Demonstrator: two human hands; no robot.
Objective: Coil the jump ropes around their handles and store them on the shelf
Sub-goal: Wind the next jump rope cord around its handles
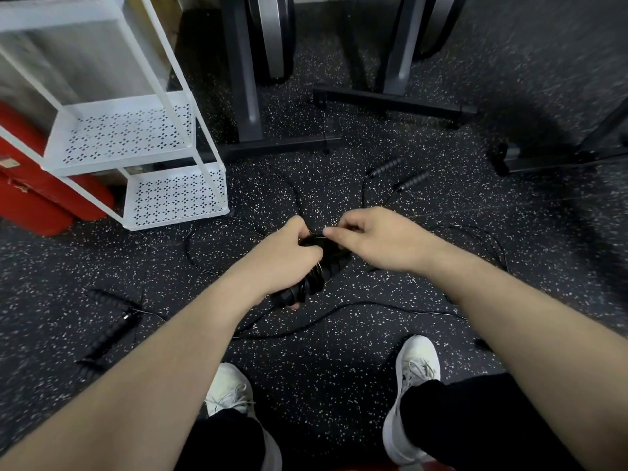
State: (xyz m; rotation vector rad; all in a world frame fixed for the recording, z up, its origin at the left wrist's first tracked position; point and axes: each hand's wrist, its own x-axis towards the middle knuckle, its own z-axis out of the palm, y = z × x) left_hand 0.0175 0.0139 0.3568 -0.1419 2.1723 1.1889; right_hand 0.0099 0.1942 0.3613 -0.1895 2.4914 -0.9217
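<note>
My left hand (289,260) grips a pair of black jump rope handles (314,278) with thin black cord wound around them. My right hand (367,239) pinches the cord just above the handles. The loose cord (339,316) of this rope trails over the floor below my hands. A second rope's two black handles (401,173) lie on the floor beyond my hands. A third rope's handles (108,329) lie at the lower left. The white metal shelf (136,137) with perforated trays stands at the upper left.
Dark frames of exercise machines (251,96) stand on the speckled rubber floor behind the ropes. A red case (37,198) sits behind the shelf at the left. My white shoes (414,379) are at the bottom of the view.
</note>
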